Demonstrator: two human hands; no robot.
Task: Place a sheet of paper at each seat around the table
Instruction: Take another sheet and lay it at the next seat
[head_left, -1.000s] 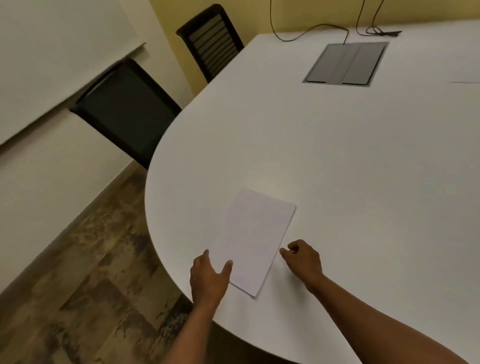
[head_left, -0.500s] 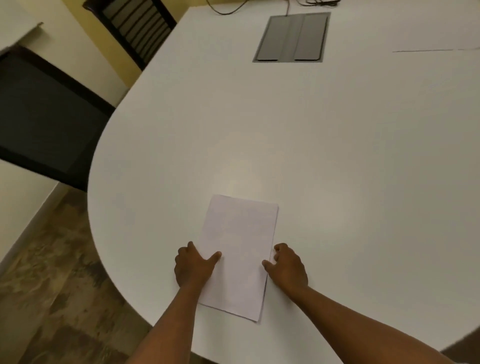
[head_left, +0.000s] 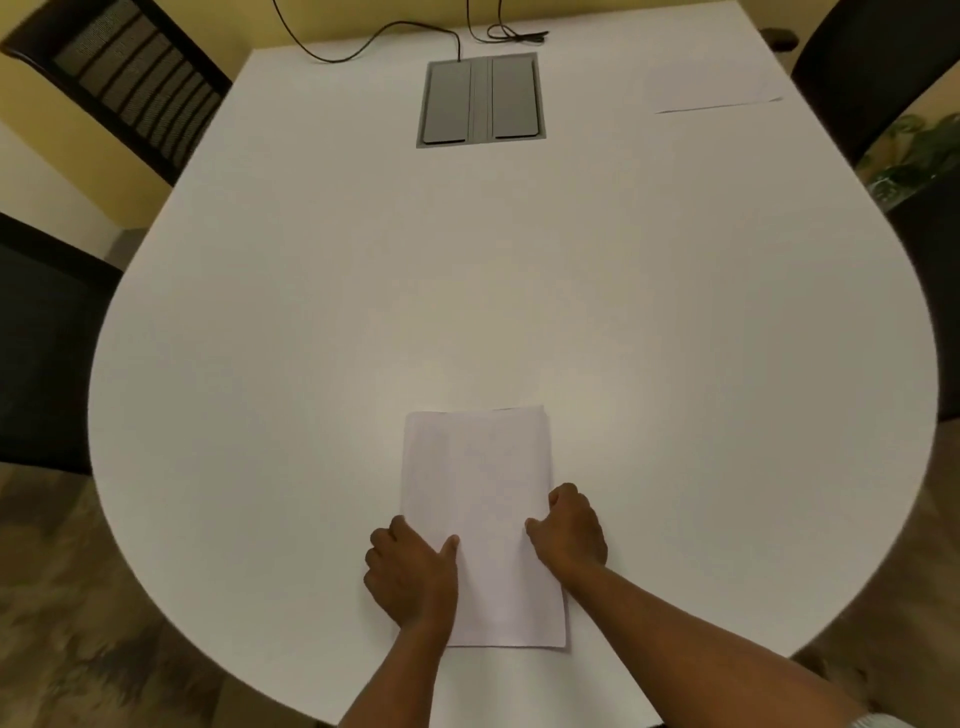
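A stack of white paper (head_left: 480, 499) lies flat near the front edge of the white rounded table (head_left: 363, 291), long side pointing away from me. My left hand (head_left: 410, 574) grips its left edge, thumb on top of the paper. My right hand (head_left: 569, 530) holds the right edge with curled fingers. A single sheet (head_left: 709, 91) lies at the far right of the table, in front of a black chair (head_left: 872, 67).
A grey cable hatch (head_left: 480, 101) sits in the table's far middle, with black cables (head_left: 374, 41) running off the back. Black chairs stand at the far left (head_left: 124, 78) and left (head_left: 47, 353). A plant (head_left: 919, 150) shows on the right.
The view has swung right and now faces the table squarely. The paper has turned from slanted to straight, and both hands have closed in on its side edges.
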